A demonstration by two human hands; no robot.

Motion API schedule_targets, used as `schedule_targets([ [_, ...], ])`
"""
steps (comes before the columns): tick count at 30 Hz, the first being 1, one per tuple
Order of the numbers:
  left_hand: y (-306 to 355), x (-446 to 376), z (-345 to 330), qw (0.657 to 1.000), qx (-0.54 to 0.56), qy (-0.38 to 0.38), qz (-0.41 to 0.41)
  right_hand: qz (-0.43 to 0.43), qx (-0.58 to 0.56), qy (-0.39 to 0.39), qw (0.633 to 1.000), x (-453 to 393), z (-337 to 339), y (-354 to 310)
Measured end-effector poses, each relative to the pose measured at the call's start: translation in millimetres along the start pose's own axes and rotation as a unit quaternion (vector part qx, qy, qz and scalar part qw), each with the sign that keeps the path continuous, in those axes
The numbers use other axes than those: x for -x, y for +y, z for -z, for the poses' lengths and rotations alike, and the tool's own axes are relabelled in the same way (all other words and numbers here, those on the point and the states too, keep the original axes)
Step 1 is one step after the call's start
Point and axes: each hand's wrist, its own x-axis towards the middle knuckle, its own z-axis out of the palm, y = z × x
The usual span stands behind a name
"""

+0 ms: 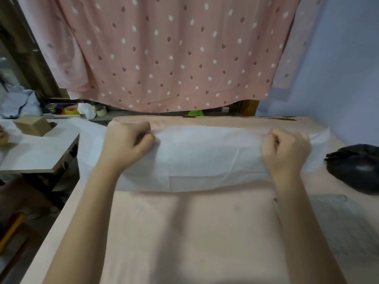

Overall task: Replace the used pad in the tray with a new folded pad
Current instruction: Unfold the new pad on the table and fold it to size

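Both hands are gripping the white pad [205, 160] at 12 o'clock on the pink surface [184, 232] — left hand [127, 144] and right hand [287, 150] fisting opposite ends, probably stretching it flat for folding — no tray showing.

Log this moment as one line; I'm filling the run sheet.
left hand: grips pad | right hand: grips pad | pad: white, held by its top edge over pink sheet | tray: unseen

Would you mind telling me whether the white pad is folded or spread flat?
Folded, partly: crease lines cross the white pad, and the left hand and right hand grip its far edge.
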Motion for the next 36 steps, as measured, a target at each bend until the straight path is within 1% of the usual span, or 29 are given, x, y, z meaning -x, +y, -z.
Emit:
schedule_targets([
  [3, -11, -34, 5, 0.999, -0.033, 0.01, 0.03, 0.01, 0.032, -0.03, 0.999, -37, -11, -2],
  [5, -23, -59, -9, 0.994, -0.089, -0.018, 0.065, 0.003, 0.053, -0.08, 0.995, -58, -33, 1],
  [7, -38, -81, -32, 0.982, -0.14, -0.089, 0.09, -0.004, 0.082, -0.146, 0.986, -69, -62, 10],
  [9, -56, -94, -61, 0.963, -0.163, -0.19, 0.096, -0.025, 0.117, -0.223, 0.967, -72, -91, 22],
  [12, -80, -95, -105, 0.919, -0.157, -0.34, 0.121, -0.026, 0.193, -0.349, 0.917, -62, -130, 35],
  [14, -93, -84, -131, 0.894, -0.184, -0.384, 0.139, -0.02, 0.221, -0.417, 0.882, -49, -150, 41],
  [15, -97, -75, -144, 0.887, -0.205, -0.386, 0.148, -0.016, 0.236, -0.44, 0.866, -40, -159, 45],
  [17, -105, -55, -170, 0.886, -0.238, -0.361, 0.167, 0.005, 0.272, -0.465, 0.842, -22, -175, 53],
  [18, -105, -43, -183, 0.891, -0.245, -0.339, 0.178, 0.017, 0.284, -0.467, 0.837, -11, -181, 57],
  [20, -98, -15, -206, 0.902, -0.219, -0.312, 0.202, 0.024, 0.285, -0.463, 0.839, 15, -190, 61],
  [22, -80, 24, -227, 0.908, -0.177, -0.326, 0.197, 0.004, 0.26, -0.482, 0.837, 50, -193, 62],
  [24, -52, 76, -240, 0.912, -0.153, -0.341, 0.169, -0.009, 0.225, -0.52, 0.824, 97, -188, 60],
  [26, -22, 135, -242, 0.92, -0.11, -0.34, 0.162, 0.002, 0.193, -0.546, 0.815, 151, -169, 57],
  [27, -10, 164, -241, 0.921, -0.09, -0.343, 0.162, 0.007, 0.175, -0.547, 0.819, 176, -156, 55],
  [28, -1, 191, -239, 0.917, -0.077, -0.354, 0.168, 0.01, 0.159, -0.542, 0.825, 199, -142, 53],
  [30, 8, 234, -237, 0.902, -0.08, -0.383, 0.182, 0.007, 0.146, -0.549, 0.823, 239, -116, 52],
  [33, 6, 254, -236, 0.889, -0.096, -0.402, 0.195, -0.018, 0.157, -0.583, 0.797, 272, -94, 55],
  [36, 7, 251, -239, 0.884, -0.092, -0.415, 0.197, -0.013, 0.152, -0.598, 0.787, 282, -96, 66],
])
